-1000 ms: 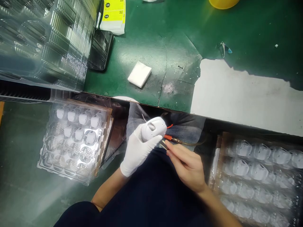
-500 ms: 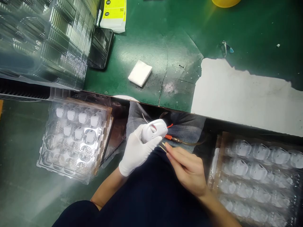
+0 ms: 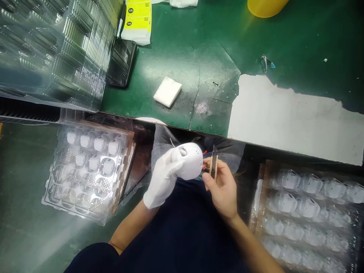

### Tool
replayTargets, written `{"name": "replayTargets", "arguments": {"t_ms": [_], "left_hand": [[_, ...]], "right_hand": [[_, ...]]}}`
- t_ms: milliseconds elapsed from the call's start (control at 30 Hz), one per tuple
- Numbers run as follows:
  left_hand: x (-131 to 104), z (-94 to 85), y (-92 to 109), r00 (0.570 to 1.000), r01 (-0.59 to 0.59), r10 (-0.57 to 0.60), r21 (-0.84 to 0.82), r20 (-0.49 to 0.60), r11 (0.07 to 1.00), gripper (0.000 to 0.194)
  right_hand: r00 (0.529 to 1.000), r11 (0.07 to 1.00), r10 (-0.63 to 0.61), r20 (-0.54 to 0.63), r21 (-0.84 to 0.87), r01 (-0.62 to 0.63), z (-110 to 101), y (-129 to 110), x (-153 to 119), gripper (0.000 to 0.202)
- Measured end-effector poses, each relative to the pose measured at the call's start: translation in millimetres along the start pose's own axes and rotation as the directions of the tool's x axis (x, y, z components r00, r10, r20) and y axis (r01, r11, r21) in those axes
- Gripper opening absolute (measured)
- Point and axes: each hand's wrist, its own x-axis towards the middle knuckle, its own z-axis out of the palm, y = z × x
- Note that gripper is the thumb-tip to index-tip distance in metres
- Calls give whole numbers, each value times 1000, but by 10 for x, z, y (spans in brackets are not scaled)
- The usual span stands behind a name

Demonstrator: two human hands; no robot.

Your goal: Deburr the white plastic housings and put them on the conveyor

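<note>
1. The rounded white plastic housing [image 3: 188, 167], with an oval opening in its upper face, is above the person's lap, just below the table's near edge.
2. The left hand [image 3: 163, 176], in a white glove, is closed around the housing's left side, thumb across its face.
3. The right hand [image 3: 223, 185], bare, is just beside the housing's right side, its fingers in a narrow pinch on a flat, dark blade-like tool [image 3: 214, 161] with pale strips along it; the tool stands nearly upright.
4. A small red tip [image 3: 205, 152] shows between housing and tool; what it belongs to is hidden.
5. On the green table [image 3: 176, 57] lie a folded white pad [image 3: 167, 91], yellow printed labels [image 3: 138, 22] and a black phone-like slab [image 3: 122, 62], beside stacked clear plastic trays [image 3: 57, 49]. A yellow round container [image 3: 265, 7] is at the far edge of view.
6. Below table level, a clear blister tray [image 3: 61, 178] on the left and another tray stack [image 3: 263, 212] on the right hold white plastic parts [image 3: 287, 203].
</note>
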Motion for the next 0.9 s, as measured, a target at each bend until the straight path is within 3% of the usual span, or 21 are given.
{"name": "replayTargets", "arguments": {"t_ms": [100,167,267,333,367,433,500,533,567,633,700,800,900], "left_hand": [[37,50,-1,995,99,-97,-141,18,985,34],[43,54,1,989,147,-144,-137,36,980,36],[34,-51,-3,985,116,-121,48,122,992,44],[34,-173,-9,975,-50,-19,306,220,951,69],[42,-230,-13,951,-183,43,443,307,878,88],[81,-303,-22,834,-486,111,622,541,614,105],[143,-302,-38,682,-707,93,620,726,340,81],[177,-281,-50,629,-762,79,593,774,259,68],[208,-253,-65,592,-794,71,567,802,221,60],[250,-213,-102,565,-813,100,532,819,236,49],[251,-223,-145,599,-783,159,531,785,323,53],[193,-304,-210,756,-622,253,545,603,562,90],[120,-338,-263,880,-367,203,344,428,864,106]], "right_hand": [[987,967,151,60,201,-160,65,-34,75,29],[974,935,208,87,276,-224,66,-72,118,33],[952,887,275,131,347,-304,9,-126,180,40],[937,861,313,155,370,-348,-47,-150,221,43],[930,853,328,165,372,-366,-75,-158,241,44],[913,840,355,200,360,-406,-121,-167,274,47],[883,824,383,272,332,-459,-148,-173,293,50],[866,816,392,311,317,-484,-155,-176,298,50],[851,809,398,342,307,-502,-157,-178,301,50],[847,808,399,350,302,-505,-158,-178,308,48],[883,838,380,275,302,-455,-163,-166,319,44],[957,934,278,77,211,-288,-190,-130,321,37],[997,997,76,-8,-8,-76,-210,-103,258,34]]}}
